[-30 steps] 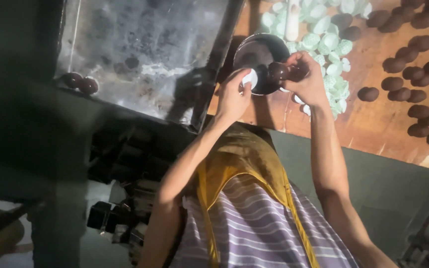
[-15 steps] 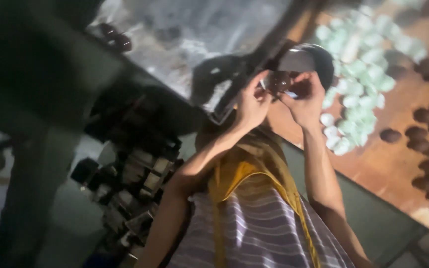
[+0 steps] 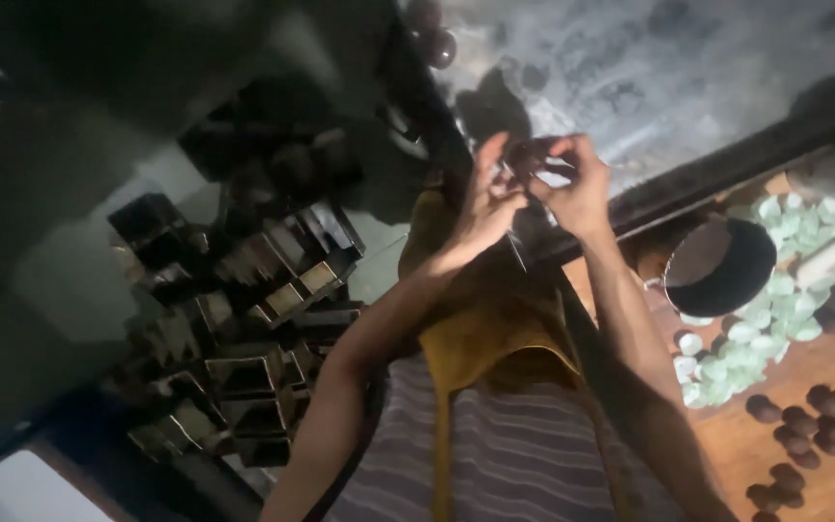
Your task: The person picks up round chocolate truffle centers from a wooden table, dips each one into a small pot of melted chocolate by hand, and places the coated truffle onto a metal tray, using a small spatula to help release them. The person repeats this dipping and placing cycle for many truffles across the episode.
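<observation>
Here we pinch a small dark round ball (image 3: 526, 155) between our left hand (image 3: 480, 208) and right hand (image 3: 580, 193), raised above and left of the dark round metal bowl (image 3: 722, 266), both clenched on it, seemingly to work it.

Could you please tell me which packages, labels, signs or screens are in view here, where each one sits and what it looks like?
No labels, signs or screens show.
Small wrapped pieces: heaped on the wooden board at right, beside the dark bowl; rounded, pale green and white.
Open box-shaped containers: stacked at left; rectangular, dark with brassy rims.
The left hand and right hand hold a small dark round piece with something pale on it, too dim to tell.
</observation>
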